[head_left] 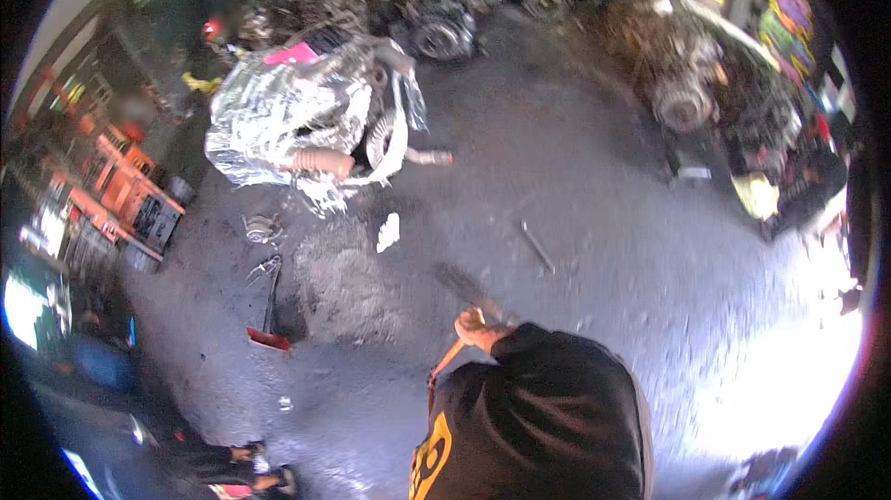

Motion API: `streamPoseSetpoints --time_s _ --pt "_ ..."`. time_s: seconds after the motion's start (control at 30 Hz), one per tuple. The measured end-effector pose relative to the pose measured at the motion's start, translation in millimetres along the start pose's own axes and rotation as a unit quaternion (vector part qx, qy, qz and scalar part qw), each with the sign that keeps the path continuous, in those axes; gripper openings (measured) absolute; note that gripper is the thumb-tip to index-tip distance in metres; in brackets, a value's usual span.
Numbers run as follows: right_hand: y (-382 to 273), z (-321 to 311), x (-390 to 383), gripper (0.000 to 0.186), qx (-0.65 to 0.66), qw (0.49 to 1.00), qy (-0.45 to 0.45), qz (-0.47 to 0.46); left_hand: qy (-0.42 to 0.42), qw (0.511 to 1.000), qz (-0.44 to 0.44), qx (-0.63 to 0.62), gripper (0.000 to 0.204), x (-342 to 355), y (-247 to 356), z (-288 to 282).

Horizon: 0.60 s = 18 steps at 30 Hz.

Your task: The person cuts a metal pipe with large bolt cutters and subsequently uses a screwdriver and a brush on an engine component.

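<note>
My right hand (472, 325), in a black sleeve, is closed on an orange-brown handle (448, 360) that slants down toward my body. Beyond the hand is a dark, blurred shape (457, 282) that I cannot make out. My left hand is not in view. Left of me a heap of grey powdery material (348, 291) lies on the dark floor (603, 222), beside a long-handled red tool (268, 339). A metal bar (537, 247) and a white scrap (388, 233) lie farther forward.
A plastic-wrapped engine (288, 110) stands ahead, with a round metal part (261, 227) near it. Engines and greasy parts (687, 101) line the back and right. Orange equipment (121, 185) stands at the left. At bottom left are another person's hands (264, 480) and dark sleeves.
</note>
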State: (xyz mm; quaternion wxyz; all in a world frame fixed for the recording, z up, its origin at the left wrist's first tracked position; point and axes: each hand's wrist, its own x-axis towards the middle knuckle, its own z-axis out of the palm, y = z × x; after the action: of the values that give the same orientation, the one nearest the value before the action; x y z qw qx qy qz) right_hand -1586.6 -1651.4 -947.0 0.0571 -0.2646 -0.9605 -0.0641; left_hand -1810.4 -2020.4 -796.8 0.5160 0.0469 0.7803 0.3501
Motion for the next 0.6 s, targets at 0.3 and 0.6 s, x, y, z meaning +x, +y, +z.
streamPoseSetpoints --time_s 0.3,0.6 --pt "-265.2 -80.8 75.4 0.019 0.095 0.956 -0.181 0.211 -0.029 0.997 0.007 0.066 0.039 65.6 26.0 -324.6" --pt "-531.7 -120.0 224.8 0.020 0.180 0.863 -0.324 0.344 -0.102 0.981 0.063 0.155 0.042 160.9 90.0 -583.8"
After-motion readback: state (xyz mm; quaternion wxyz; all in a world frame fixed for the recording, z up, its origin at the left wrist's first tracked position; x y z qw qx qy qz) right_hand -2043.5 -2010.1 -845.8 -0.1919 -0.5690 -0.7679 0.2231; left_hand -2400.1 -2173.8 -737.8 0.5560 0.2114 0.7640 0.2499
